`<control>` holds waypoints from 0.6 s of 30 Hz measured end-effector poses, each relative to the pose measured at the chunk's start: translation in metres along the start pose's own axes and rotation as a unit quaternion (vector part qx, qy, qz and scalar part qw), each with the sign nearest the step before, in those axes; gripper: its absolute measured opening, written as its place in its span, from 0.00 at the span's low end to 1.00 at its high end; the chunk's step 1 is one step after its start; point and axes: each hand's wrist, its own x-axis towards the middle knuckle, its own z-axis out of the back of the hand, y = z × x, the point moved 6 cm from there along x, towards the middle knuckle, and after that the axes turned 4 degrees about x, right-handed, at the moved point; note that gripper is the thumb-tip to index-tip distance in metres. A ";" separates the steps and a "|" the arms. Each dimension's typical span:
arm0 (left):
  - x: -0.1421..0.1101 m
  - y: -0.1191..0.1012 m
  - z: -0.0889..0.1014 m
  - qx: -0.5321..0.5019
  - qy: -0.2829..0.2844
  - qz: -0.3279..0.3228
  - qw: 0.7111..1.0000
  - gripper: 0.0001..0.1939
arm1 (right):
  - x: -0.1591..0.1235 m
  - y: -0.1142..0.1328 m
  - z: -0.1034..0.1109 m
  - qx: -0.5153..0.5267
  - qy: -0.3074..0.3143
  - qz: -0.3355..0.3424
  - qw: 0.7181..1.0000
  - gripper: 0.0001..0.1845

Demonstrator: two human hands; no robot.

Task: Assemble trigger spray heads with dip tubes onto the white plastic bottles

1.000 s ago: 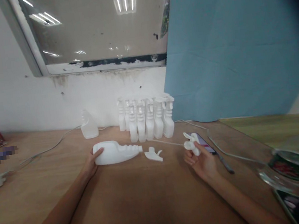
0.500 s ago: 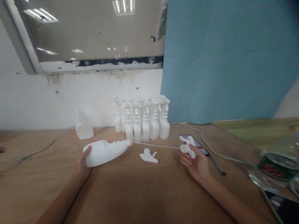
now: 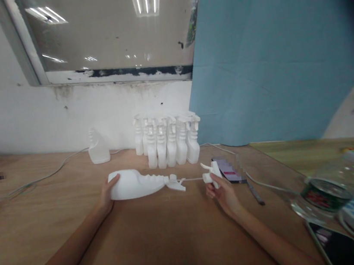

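Observation:
A white spray bottle (image 3: 134, 184) lies nearly level above the table, its neck pointing right. My left hand (image 3: 108, 193) is closed around its base. In my right hand (image 3: 222, 194) is a white trigger sprayer head (image 3: 213, 174), gripped between thumb and fingers. Its thin dip tube (image 3: 192, 179) runs left toward the bottle neck; the tube's far end is hidden. A second trigger piece (image 3: 175, 183) lies on the table by the neck, partly covered by the bottle's mouth.
Several white spray bottles with heads (image 3: 173, 143) stand grouped by the wall. One headless bottle (image 3: 98, 147) stands to their left. A phone (image 3: 229, 170), a pen-like object (image 3: 255, 194), a clear container (image 3: 327, 193) and another phone (image 3: 335, 244) lie right. Cables (image 3: 52, 173) cross the table.
My left hand has moved the bottle right and slightly down. My right hand has brought the sprayer head left, so the visible stretch of tube is shorter.

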 end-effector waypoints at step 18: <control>-0.030 0.020 -0.039 0.032 0.024 -0.014 0.999 0.25 | -0.020 -0.031 -0.038 -0.101 0.154 -0.061 0.981 0.19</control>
